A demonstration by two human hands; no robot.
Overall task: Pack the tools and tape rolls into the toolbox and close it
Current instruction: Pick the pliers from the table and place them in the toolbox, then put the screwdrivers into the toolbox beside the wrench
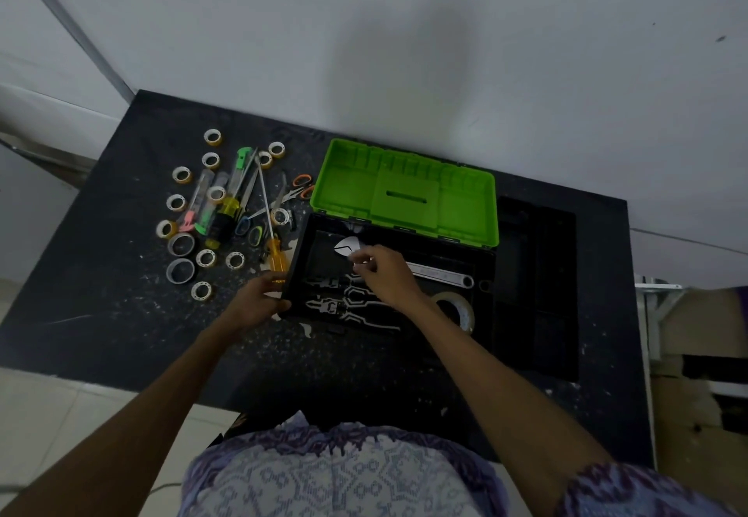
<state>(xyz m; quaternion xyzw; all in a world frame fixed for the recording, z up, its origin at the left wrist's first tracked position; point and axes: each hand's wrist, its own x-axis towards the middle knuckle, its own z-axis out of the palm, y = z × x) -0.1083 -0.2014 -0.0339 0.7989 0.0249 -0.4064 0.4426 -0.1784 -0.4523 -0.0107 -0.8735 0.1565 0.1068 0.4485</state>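
The black toolbox [297,257] lies open in the middle of the dark table, its green lid [404,192] tipped back. Inside lie two pairs of pliers [348,306], a wrench [441,275] and a large tape roll [455,308]. My right hand [382,275] is inside the box and pinches a small pointed trowel [347,247] by its handle end. My left hand [255,302] grips the box's left front corner. To the left of the box lies a pile of screwdrivers, cutters and scissors [239,203], ringed by several small tape rolls [205,258].
A black tray [538,294] lies to the right of the toolbox. An orange-handled screwdriver [277,259] sits just off the box's left wall. The white wall runs directly behind the table. Cardboard boxes [696,354] stand off the table's right edge.
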